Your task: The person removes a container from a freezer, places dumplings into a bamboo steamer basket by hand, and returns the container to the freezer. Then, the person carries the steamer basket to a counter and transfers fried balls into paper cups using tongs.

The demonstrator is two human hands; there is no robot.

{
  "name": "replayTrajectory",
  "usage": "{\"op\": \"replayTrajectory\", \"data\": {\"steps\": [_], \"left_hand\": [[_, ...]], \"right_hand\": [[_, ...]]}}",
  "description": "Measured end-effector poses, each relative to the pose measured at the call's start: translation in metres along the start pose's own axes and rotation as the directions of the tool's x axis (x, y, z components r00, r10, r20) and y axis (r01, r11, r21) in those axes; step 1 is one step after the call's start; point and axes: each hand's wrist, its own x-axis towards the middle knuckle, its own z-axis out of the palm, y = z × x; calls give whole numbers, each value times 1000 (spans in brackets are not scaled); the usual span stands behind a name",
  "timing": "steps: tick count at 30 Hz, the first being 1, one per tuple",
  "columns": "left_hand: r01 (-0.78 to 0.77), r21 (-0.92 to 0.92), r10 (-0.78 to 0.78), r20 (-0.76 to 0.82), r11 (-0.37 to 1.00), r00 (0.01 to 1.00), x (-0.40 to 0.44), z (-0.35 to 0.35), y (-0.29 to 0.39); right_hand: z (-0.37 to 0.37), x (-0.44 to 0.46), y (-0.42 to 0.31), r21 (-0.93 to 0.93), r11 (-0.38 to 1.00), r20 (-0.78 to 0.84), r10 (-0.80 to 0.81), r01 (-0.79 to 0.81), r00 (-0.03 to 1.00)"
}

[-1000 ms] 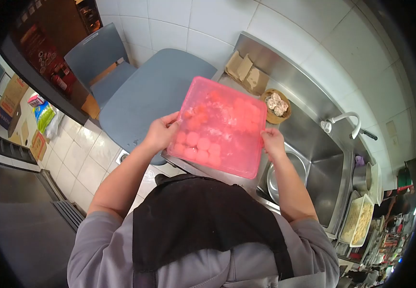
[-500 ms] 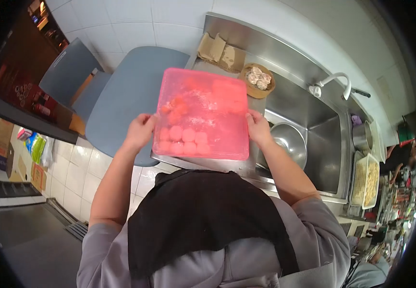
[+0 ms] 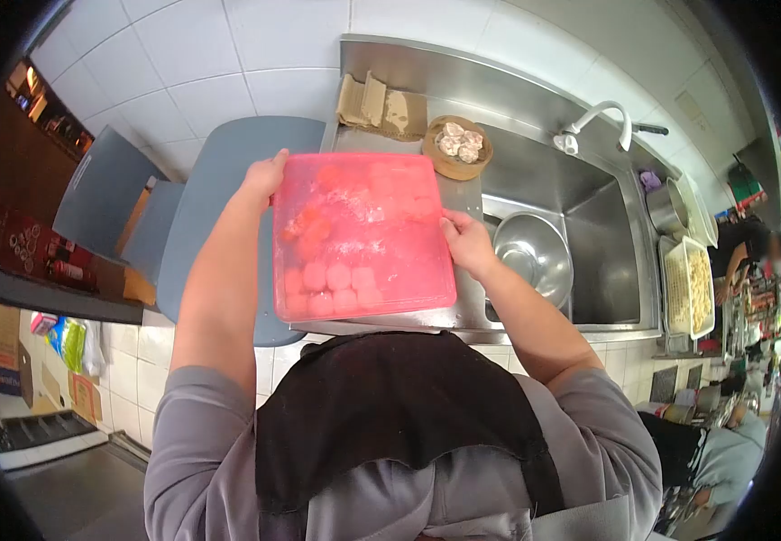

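Both forearms reach forward from grey short sleeves point(image 3: 201, 415) past a black cloth apron point(image 3: 390, 406); the left arm is the straighter, the right bends inward from the elbow. The left hand point(image 3: 267, 176), set farther forward, grips the far left corner of a square, translucent pink-red plastic container point(image 3: 368, 225). The right hand point(image 3: 468, 243) clasps its right side, thumb uppermost. Between the hands, rounded pieces point(image 3: 340, 277) show through the container near its front edge, with other lumps blurred behind. Whether its base touches anything cannot be told.

Between container and apron runs a narrow strip of the stainless-steel counter's point(image 3: 469, 196) front edge. Just right of the right hand, a round shiny metal bowl point(image 3: 537, 252) sits in a rectangular steel basin point(image 3: 607, 225), whose raised rim bounds that side. Just beyond the same hand stands a round brown basket point(image 3: 445, 164) of pale lumps point(image 3: 459, 142); left of it lies folded brown cardboard point(image 3: 404, 113).

Under and beside the left hand spreads a grey table point(image 3: 219, 207) with rounded corners. Farther left, past a grey chair point(image 3: 106, 198), a dark red panel point(image 3: 21, 243) carries pale marks too blurred to read.
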Motion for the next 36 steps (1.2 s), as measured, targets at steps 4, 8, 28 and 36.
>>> {"op": "replayTrajectory", "data": {"steps": [4,8,28,36], "left_hand": [[-80,-80,78,-36,994,996,13,2,-14],[-127,-109,119,-76,986,990,2,-4,-19],[-127,-233,91,-160,964,983,-6,-43,-72],[-85,203,100,-66,975,993,-132,-58,-94]], "right_hand": [[4,-10,-9,-50,998,-50,36,-39,998],[6,-16,-24,-32,987,7,160,-160,987],[78,94,-113,54,946,163,308,-320,937],[74,117,-78,145,920,185,337,-365,923]]}}
